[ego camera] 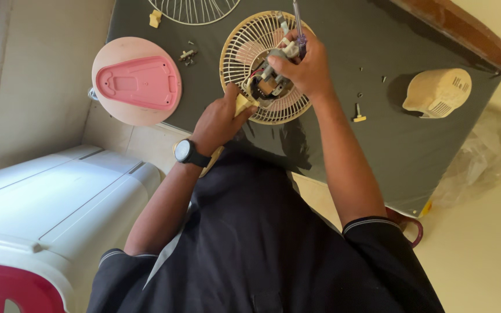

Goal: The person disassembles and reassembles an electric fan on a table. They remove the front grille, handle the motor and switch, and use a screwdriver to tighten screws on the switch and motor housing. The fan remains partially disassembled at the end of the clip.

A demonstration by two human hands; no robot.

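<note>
A cream fan grille (240, 52) with an exposed motor (269, 81) at its hub lies on the dark table (372, 139). My left hand (218, 122), with a black watch on the wrist, grips the cream neck of the fan below the motor. My right hand (305, 66) is closed around a screwdriver (298, 23) with a purple handle, its shaft pointing away from me, and rests on top of the motor.
A round pink fan base (136, 81) sits at the table's left edge. Another wire grille (195, 10) lies at the far side, a cream motor cover (438, 91) to the right, loose screws (188, 55) and a small knob (357, 115) between. A white appliance (59, 203) stands at the left.
</note>
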